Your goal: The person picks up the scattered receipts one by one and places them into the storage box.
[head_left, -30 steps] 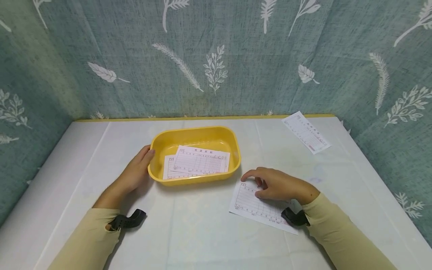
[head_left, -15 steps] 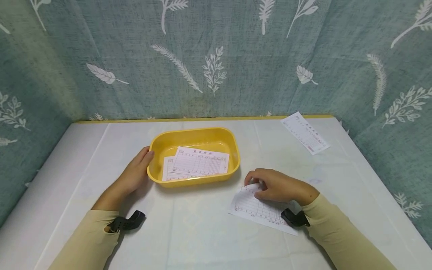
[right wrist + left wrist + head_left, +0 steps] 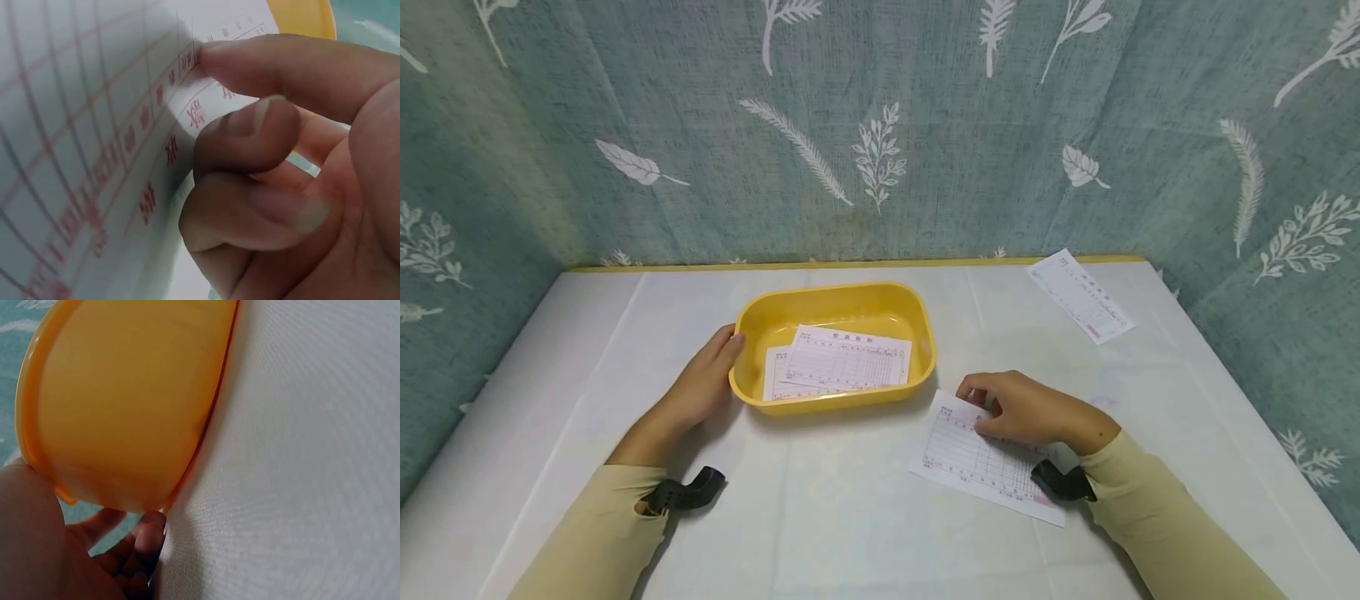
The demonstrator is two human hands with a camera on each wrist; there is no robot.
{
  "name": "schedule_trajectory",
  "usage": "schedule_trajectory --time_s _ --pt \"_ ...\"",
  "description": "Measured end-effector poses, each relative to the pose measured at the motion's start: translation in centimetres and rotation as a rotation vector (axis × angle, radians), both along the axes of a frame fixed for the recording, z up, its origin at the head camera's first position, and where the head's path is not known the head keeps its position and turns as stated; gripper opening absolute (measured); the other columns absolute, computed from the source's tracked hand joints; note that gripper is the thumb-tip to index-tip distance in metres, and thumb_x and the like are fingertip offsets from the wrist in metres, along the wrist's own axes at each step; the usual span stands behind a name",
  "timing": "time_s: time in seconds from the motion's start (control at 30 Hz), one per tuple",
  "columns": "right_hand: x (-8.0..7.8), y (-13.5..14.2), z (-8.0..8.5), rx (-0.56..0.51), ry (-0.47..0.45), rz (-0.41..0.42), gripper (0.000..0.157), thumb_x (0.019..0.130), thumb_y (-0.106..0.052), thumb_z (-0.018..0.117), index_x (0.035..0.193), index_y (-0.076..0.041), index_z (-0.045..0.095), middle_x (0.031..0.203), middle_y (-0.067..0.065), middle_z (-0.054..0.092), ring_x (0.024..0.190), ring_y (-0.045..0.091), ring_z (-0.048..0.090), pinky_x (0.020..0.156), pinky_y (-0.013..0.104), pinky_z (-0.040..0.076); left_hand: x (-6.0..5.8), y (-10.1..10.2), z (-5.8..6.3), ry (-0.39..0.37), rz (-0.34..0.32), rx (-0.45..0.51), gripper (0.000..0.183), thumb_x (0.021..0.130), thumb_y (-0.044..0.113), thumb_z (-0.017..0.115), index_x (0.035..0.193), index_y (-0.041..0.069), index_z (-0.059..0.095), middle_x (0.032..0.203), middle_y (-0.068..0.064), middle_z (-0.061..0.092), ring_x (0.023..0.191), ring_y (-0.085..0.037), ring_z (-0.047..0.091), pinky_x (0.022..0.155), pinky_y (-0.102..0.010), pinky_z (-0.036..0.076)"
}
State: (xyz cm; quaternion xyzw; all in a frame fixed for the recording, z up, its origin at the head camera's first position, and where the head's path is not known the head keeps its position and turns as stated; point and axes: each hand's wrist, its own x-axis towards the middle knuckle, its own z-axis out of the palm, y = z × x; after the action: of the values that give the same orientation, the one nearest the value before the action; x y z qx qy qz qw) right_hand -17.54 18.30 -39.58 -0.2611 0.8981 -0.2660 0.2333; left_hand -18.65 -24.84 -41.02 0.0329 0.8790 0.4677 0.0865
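My left hand [image 3: 703,379] grips the left end of a yellow plastic tray [image 3: 831,407], thumb over the rim and fingers curled beneath. The left wrist view shows the tray wall [image 3: 131,394] beside the fingers. Two printed receipts [image 3: 850,358] lie overlapping inside the tray. My right hand [image 3: 1026,408] pinches the far edge of another receipt [image 3: 970,454], just right of the tray. In the right wrist view the thumb presses on the printed face of the receipt [image 3: 81,125]; the other fingers are curled at its edge, partly hidden.
One more receipt [image 3: 1082,296] lies slanted at the back right of the white-covered table [image 3: 835,517]. A patterned green cloth [image 3: 925,150] hangs behind the table and along both sides.
The right hand's fingers have drawn in and shifted slightly right along the receipt's far edge; the paper buckled, then its left corner came into view. The left hand and tray stay put.
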Motion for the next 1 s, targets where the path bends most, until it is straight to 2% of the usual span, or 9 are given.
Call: schedule_trajectory --time_s 0.13,0.4,0.63,0.83,1.0 --pt "-0.1 0.5 0.0 -0.023 0.003 0.02 0.021 0.087 -0.007 0.075 0.102 -0.018 0.066 0.091 -0.004 0.063 0.078 0.012 0.055 0.069 0.022 0.048 0.1 0.0 -0.1 -0.011 0.0 -0.007 0.061 0.109 0.046 0.024 0.155 0.006 0.026 0.159 -0.022 0.031 0.151 -0.042 0.021 0.121 -0.064 0.014" --pt "-0.4 1.1 0.8 -0.065 -0.003 0.015 0.015 0.086 -0.008 0.075 0.092 -0.021 0.069 0.081 -0.006 0.059 0.078 0.013 0.053 0.064 0.021 0.045 0.0 -0.1 0.2 0.007 0.001 -0.006 0.063 0.108 0.048 0.025 0.156 0.006 0.026 0.159 -0.022 0.031 0.151 -0.041 0.021 0.121 -0.064 0.013" --pt "-0.6 1.5 1.2 -0.091 -0.019 0.015 0.014 0.09 -0.008 0.07 0.094 -0.021 0.071 0.082 -0.005 0.061 0.075 0.013 0.054 0.061 0.021 0.045 0.0 -0.2 0.3 0.011 0.002 -0.02 0.062 0.109 0.047 0.025 0.155 0.006 0.026 0.158 -0.022 0.032 0.15 -0.042 0.022 0.121 -0.065 0.014" --pt "-0.4 1.7 1.2 -0.105 -0.022 0.013 0.016 0.095 -0.007 0.063 0.101 -0.02 0.072 0.093 -0.006 0.068 0.08 0.012 0.055 0.067 0.021 0.046 -0.1 -0.2 0.1 0.006 -0.009 -0.027 0.062 0.109 0.048 0.024 0.155 0.007 0.027 0.158 -0.022 0.034 0.149 -0.041 0.024 0.12 -0.064 0.017" --pt "-0.4 1.8 1.3 -0.111 0.028 0.007 0.016 0.096 -0.008 0.062 0.105 -0.018 0.071 0.094 -0.005 0.067 0.077 0.01 0.054 0.066 0.021 0.046 -0.1 -0.2 0.0 0.005 -0.001 -0.031 0.062 0.108 0.049 0.024 0.154 0.008 0.029 0.157 -0.021 0.035 0.149 -0.041 0.024 0.12 -0.065 0.016"
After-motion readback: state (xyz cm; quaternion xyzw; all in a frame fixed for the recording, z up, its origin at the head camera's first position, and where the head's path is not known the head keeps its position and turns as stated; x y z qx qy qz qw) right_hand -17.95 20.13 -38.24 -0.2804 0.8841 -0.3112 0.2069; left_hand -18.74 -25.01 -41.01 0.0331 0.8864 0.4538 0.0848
